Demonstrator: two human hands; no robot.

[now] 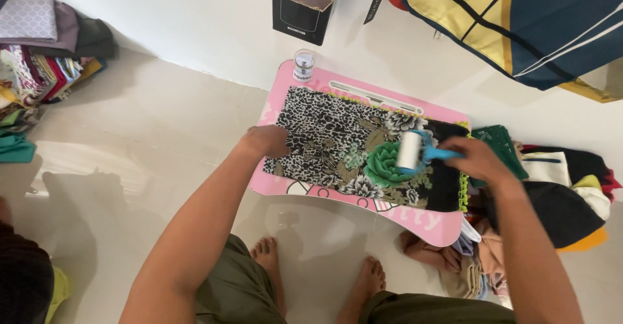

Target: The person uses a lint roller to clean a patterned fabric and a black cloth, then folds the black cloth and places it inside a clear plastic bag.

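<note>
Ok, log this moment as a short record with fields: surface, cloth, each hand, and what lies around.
surface: pink lap table on a pale tiled floor
cloth: patterned black-and-white fabric with a green flower, spread flat on the table
left hand: left hand pressed flat on the fabric's left edge
right hand: right hand grips the blue handle of a lint roller, whose white roll rests on the fabric
on table: small clear jar at the far left corner
around: folded cloth stack to the left, clothes pile to the right

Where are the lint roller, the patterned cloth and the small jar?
lint roller [410, 150], head view, on its white roll.
patterned cloth [324, 136], head view, on its spotted left part.
small jar [303, 65], head view, on its side.
</note>
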